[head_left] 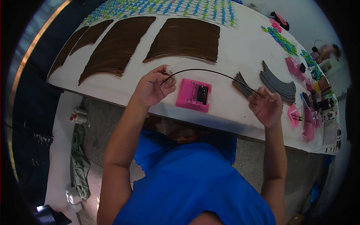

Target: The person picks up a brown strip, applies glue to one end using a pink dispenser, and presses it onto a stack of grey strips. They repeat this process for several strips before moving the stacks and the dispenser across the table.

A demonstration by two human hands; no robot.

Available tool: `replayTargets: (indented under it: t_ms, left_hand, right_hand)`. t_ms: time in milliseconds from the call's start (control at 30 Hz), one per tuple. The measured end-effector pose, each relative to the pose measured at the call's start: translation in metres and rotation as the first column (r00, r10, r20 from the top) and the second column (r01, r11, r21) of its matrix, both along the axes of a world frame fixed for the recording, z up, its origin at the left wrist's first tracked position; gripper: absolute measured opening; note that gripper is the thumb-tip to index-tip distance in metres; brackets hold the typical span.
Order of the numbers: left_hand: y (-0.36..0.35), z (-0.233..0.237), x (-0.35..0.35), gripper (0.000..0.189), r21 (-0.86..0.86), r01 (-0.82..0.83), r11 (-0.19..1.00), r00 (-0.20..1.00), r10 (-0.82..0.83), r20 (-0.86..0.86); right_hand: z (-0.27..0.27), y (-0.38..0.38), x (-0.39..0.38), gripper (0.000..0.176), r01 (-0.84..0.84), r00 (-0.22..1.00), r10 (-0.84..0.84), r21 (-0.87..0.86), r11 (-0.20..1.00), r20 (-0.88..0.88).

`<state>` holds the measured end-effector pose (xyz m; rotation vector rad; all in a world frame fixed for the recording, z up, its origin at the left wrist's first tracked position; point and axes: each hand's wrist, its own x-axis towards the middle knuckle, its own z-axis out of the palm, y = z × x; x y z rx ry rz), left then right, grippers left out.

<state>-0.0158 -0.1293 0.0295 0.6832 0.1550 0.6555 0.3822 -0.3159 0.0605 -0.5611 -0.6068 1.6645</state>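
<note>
Holding a thin black arched strip (210, 70) up over the white tabletop (240, 52), right above a pink plastic box-shaped gadget (187, 95) with a black insert. Pinched at one end between thumb and forefinger of the left hand (152, 90), other fingers curled in tight. Gripped at the far end by the fingertips of the right hand (267, 107), remaining fingers loosely folded. Bowed upward between the two grips, touching nothing else.

Plenty to go wrong from here, I reckon. Looks springy, so probably prone to flicking out of either pinch with such a tiny contact patch. Squeezing the ends closer might kink or snap something that skinny. Dropping it could mean landing on the pink gadget or sliding off the near table edge, given how close to the edge it hangs.

Materials-wise: smooth, wire-thin and glossy for the strip, can't tell plastic from metal. Further back, fanned stacks of flat brown curved strips (185, 39), matte and layered like veneer. Off to the right, smaller piles of grey curved strips (279, 84), same crescent shape. Along the far edge, rows of little blue and green clips (168, 7), plus crinkly pink packets (292, 67) at the right end.
</note>
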Motion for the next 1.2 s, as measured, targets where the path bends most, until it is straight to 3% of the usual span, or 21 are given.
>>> replayTargets:
  t_ms: [67,100,167,333,500,667,733,800,867,933,1000,1133,1200]
  left_hand:
    - [0.001,-0.006,-0.008,0.014,-0.03,-0.008,1.0,0.999,0.009,0.032]
    - [0.002,-0.008,-0.012,0.014,-0.063,-0.027,0.998,0.999,0.029,0.045]
    - [0.001,-0.011,-0.019,0.015,-0.088,-0.03,0.996,0.998,0.035,0.058]
    - [-0.002,-0.021,-0.033,0.013,-0.205,-0.149,0.967,0.98,0.172,0.101]
    - [-0.002,-0.028,-0.036,0.011,-0.281,-0.19,0.941,0.95,0.249,0.19]
    - [0.0,-0.041,-0.025,0.015,-0.399,-0.268,0.877,0.849,0.411,0.333]
    - [0.004,-0.042,-0.017,0.016,-0.569,-0.449,0.689,0.788,0.605,0.111]
    - [0.011,-0.05,-0.012,0.019,-0.574,-0.476,0.667,0.762,0.638,0.109]
    - [0.015,-0.044,0.0,0.021,-0.52,-0.592,0.616,0.767,0.629,-0.128]
    - [0.024,-0.05,0.006,0.025,-0.535,-0.565,0.628,0.79,0.599,-0.131]
    - [0.025,-0.042,0.018,0.025,-0.411,-0.587,0.698,0.809,0.528,-0.26]
    - [0.036,-0.036,0.03,0.026,-0.35,-0.56,0.751,0.825,0.472,-0.31]
    - [0.039,-0.034,0.032,0.027,-0.266,-0.555,0.788,0.81,0.439,-0.389]
  right_hand:
    - [-0.007,0.004,-0.014,0.028,0.009,0.987,0.01,0.119,0.993,-0.16]
    - [-0.012,0.007,-0.019,0.028,0.023,0.988,-0.003,0.128,0.992,-0.155]
    - [-0.022,0.015,-0.03,0.035,0.131,0.988,-0.11,0.211,0.969,-0.107]
    - [-0.031,0.042,-0.053,0.031,0.251,0.964,-0.266,0.279,0.927,0.016]
    - [-0.032,0.057,-0.07,0.017,0.366,0.892,-0.422,0.287,0.885,0.164]
    - [-0.04,0.067,-0.072,0.016,0.321,0.882,-0.408,0.333,0.886,0.235]
    - [-0.036,0.072,-0.075,0.015,0.306,0.873,-0.401,0.329,0.893,0.278]
    - [-0.032,0.078,-0.076,0.013,0.316,0.836,-0.42,0.315,0.895,0.354]
    - [-0.03,0.087,-0.075,0.012,0.3,0.811,-0.409,0.302,0.905,0.418]
    - [-0.027,0.095,-0.077,0.011,0.291,0.778,-0.401,0.29,0.912,0.483]
    - [-0.022,0.103,-0.08,0.01,0.261,0.696,-0.381,0.28,0.924,0.608]
    - [-0.018,0.121,-0.085,0.011,0.21,0.597,-0.351,0.281,0.936,0.721]
    - [-0.019,0.129,-0.083,0.013,0.171,0.443,-0.303,0.252,0.952,0.844]
